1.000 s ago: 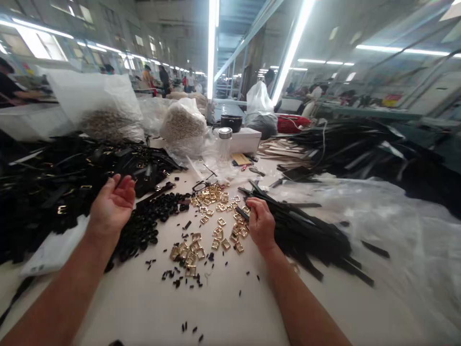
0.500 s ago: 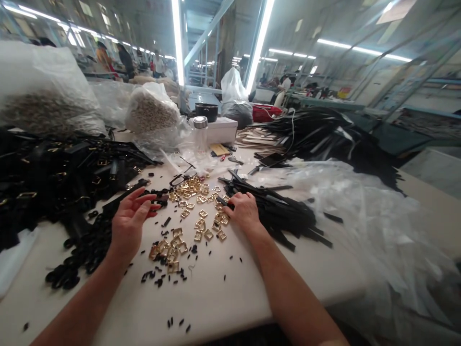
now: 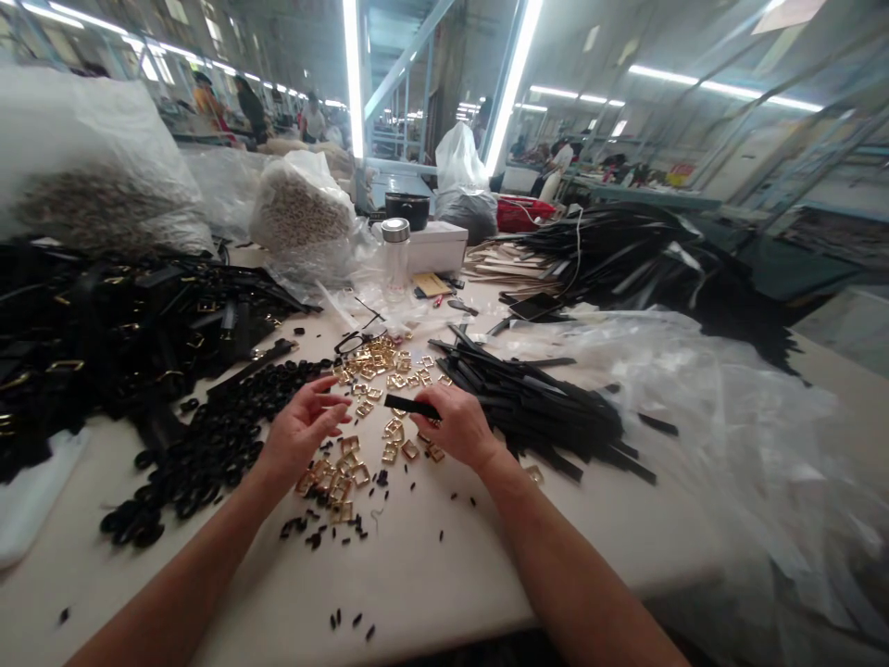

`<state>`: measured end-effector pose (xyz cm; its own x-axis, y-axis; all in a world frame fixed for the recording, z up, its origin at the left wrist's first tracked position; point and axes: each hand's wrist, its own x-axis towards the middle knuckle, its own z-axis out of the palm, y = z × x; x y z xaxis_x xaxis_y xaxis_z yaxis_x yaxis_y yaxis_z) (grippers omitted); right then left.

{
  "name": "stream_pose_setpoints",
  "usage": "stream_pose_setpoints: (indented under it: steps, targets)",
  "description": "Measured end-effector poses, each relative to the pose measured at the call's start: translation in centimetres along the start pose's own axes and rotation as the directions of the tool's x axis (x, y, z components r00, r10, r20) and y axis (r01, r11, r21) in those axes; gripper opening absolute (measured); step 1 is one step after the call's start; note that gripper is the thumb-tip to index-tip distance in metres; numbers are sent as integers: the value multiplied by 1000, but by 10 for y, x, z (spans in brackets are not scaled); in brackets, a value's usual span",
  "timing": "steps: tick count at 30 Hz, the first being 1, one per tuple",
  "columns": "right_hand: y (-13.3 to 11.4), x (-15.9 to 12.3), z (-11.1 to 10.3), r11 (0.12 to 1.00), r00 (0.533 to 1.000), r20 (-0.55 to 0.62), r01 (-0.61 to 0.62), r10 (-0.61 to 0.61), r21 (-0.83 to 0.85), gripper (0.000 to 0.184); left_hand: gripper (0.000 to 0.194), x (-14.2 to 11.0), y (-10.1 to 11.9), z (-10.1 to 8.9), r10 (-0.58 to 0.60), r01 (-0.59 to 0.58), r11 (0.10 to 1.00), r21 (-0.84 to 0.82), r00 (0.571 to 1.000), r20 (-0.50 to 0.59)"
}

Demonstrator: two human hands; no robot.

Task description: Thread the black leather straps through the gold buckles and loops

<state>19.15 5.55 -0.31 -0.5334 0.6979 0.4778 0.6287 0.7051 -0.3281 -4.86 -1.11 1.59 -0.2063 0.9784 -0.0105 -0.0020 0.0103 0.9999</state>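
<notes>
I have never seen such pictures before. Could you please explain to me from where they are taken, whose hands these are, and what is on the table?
There is no machine doing the work here: the two bare hands belong to the person wearing the camera. It sits on the head and looks forward and down, so every picture shows roughly that person's own view.

The right hand holds a short black strip, its free end pointing left. The left hand is open, with nothing visible in it.

On the pale table lie gold-coloured buckles, between and beyond the hands. Small black rings are heaped to the left, and loose black strips to the right. A clear bottle stands further back.
</notes>
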Motion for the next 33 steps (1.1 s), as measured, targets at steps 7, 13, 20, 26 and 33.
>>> stream_pose_setpoints:
  steps: [7,13,20,26,33]
  targets:
    - [-26,-7,11,980,991,3,131,-133,152,13,34,-11,-2,21,-171,174,985,-6,973,156]
    - [-11,-5,10,974,999,-22,-33,39,226,24,39,0,-5,1,-261,254,946,-201,965,-10]
    - [-11,-5,10,963,995,51,-100,90,251,17,36,8,-8,-13,-268,236,931,-279,960,-85]
    - [-11,-4,4,981,992,118,-64,43,182,22,31,6,-5,-10,-195,171,963,-210,976,-98]
    - [-13,-4,-2,869,954,277,-232,116,437,35,27,1,5,-12,15,0,985,171,996,-83]
